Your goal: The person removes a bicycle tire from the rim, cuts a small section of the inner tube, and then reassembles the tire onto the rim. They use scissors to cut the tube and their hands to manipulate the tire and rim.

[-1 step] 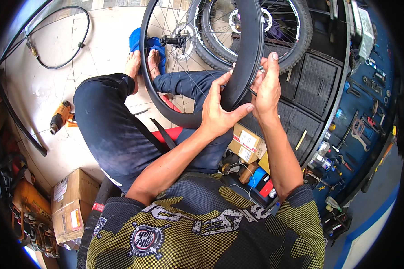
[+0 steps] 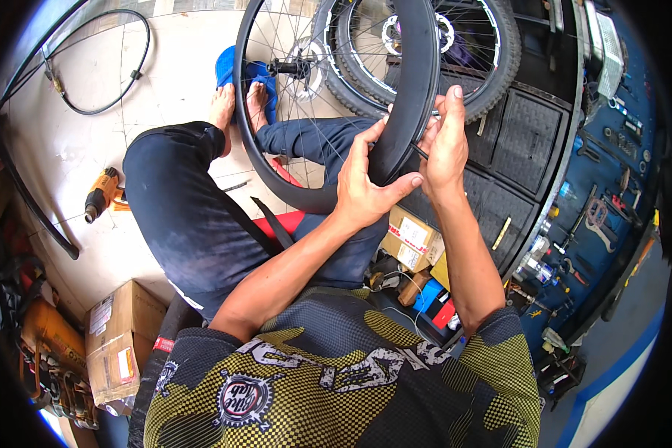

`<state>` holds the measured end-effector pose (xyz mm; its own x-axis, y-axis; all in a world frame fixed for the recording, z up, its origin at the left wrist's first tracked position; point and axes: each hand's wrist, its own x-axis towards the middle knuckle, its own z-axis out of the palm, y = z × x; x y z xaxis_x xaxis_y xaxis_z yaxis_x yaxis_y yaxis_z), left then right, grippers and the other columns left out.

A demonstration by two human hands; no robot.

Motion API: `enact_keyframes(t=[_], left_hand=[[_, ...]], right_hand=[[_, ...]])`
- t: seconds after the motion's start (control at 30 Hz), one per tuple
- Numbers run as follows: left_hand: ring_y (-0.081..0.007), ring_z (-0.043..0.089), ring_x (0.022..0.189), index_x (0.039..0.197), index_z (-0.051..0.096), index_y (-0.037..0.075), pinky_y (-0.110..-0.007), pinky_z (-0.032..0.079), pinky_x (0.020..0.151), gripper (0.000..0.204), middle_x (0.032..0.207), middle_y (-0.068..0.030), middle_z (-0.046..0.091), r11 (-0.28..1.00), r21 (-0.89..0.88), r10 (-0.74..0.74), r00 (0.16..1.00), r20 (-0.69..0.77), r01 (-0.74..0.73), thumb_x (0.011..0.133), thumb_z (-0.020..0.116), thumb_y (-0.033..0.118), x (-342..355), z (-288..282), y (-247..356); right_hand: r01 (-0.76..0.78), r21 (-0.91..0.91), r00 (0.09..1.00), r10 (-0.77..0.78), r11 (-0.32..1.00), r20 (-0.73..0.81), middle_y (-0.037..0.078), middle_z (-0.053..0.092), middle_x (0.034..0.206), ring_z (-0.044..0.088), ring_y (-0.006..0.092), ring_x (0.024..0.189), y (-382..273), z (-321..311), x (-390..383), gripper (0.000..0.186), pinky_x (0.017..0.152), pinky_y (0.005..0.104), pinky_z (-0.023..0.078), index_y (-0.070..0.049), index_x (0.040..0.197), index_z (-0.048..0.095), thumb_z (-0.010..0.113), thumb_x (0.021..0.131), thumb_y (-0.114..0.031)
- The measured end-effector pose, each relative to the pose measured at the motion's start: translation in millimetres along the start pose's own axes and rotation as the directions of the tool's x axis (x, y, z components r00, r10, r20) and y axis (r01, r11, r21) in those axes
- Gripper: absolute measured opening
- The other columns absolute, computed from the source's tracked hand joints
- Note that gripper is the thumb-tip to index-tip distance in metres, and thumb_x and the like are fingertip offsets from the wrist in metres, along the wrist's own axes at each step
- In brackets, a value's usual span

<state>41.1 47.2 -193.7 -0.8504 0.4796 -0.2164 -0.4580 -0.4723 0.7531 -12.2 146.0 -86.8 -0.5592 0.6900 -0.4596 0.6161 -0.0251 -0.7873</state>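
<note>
A bicycle wheel with a wide black rim (image 2: 409,104) stands tilted between my legs, its spokes and hub (image 2: 295,69) on the far side. My left hand (image 2: 367,193) is wrapped round the near part of the rim, thumb stretched toward the right. Against the rim's right side, my right hand (image 2: 448,153) has its fingers curled in and its thumb pointing up. A short thin black rod (image 2: 420,151) sticks out between that hand and the rim; its far part is hidden by the fingers.
Two more wheels with knobby tyres (image 2: 506,52) lean behind, beside black drawers (image 2: 526,142). On the right hangs a blue tool board (image 2: 612,160). An orange heat gun (image 2: 101,196) lies on the tiled floor, left. Cardboard boxes (image 2: 123,336) stand lower left; a black hose (image 2: 143,45) loops at upper left.
</note>
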Motion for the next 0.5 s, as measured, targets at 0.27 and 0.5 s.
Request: enact_keyframes(t=[0.27, 0.5], left_hand=[[-0.0336, 0.062, 0.132, 0.153, 0.041, -0.005, -0.042, 0.048, 0.112, 0.099, 0.144, -0.0252, 0.06, 0.983, 0.153, 0.103, 0.994, 0.021, -0.105, 0.082, 0.092, 0.04, 4, -4, -11], [-0.0291, 0.057, 0.126, 0.166, 0.014, -0.004, -0.042, 0.044, 0.108, 0.12, 0.151, -0.0245, 0.048, 0.987, 0.159, 0.009, 1.0, 0.01, -0.01, 0.085, 0.088, 0.045, 1, -7, -1]], right_hand=[[0.008, -0.007, 0.998, -0.008, 1.0, -0.057, 0.007, 0.07, 0.086, 0.069, 0.016, 0.073, 5, 7, 12, 0.07, 0.067, 0.0307, 0.057, -0.003, 0.111, 0.068, 0.037, 0.111, -0.066], [0.022, 0.002, 0.996, -0.022, 1.0, -0.09, 0.004, 0.066, 0.084, 0.064, 0.0129, 0.072, 8, 14, 16, 0.069, 0.065, 0.0286, 0.053, -0.005, 0.107, 0.068, 0.04, 0.109, -0.068]])
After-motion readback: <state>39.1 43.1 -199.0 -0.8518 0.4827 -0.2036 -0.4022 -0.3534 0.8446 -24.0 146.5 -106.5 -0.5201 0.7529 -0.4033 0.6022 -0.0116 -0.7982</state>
